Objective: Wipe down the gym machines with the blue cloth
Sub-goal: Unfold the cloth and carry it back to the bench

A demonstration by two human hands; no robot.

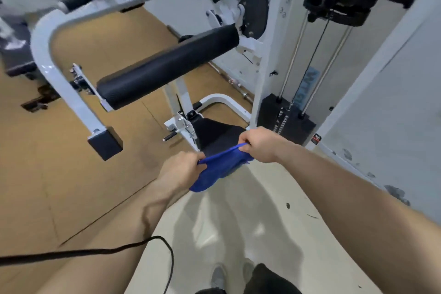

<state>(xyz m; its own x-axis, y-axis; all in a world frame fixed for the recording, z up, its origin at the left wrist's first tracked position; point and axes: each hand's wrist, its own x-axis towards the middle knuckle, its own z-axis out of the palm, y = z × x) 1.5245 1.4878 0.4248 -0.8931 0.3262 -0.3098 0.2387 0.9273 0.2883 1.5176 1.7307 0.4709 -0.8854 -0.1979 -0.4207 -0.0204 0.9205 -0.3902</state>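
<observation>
Tan mats [71, 186] are covering the floor across the left of the frame, giving way to a paler floor [238, 222] at lower centre, where a person is standing. A white-framed gym machine [45, 50] is filling the upper half, with a long black roller pad [167, 67] lying across the middle and a weight stack [281, 112] standing at centre right beside a pale wall [393, 114]. A small black seat [214, 133] is sitting low on the machine, just above the hands.

The blue cloth [219, 169] is hanging at lower centre, pulled between both hands just below the seat; whether it is touching the seat cannot be told. The left hand [183, 167] is grasping the cloth's lower left edge, its fingers [199, 159] curling round the fabric. The right hand [260, 144] is pinching the upper right corner, fingers [243, 141] clenched on it. Loose fabric is sagging below the left hand.

A black cable [95, 249] is running in from the lower left edge, and grey shoes [218, 277] are showing at the bottom.
</observation>
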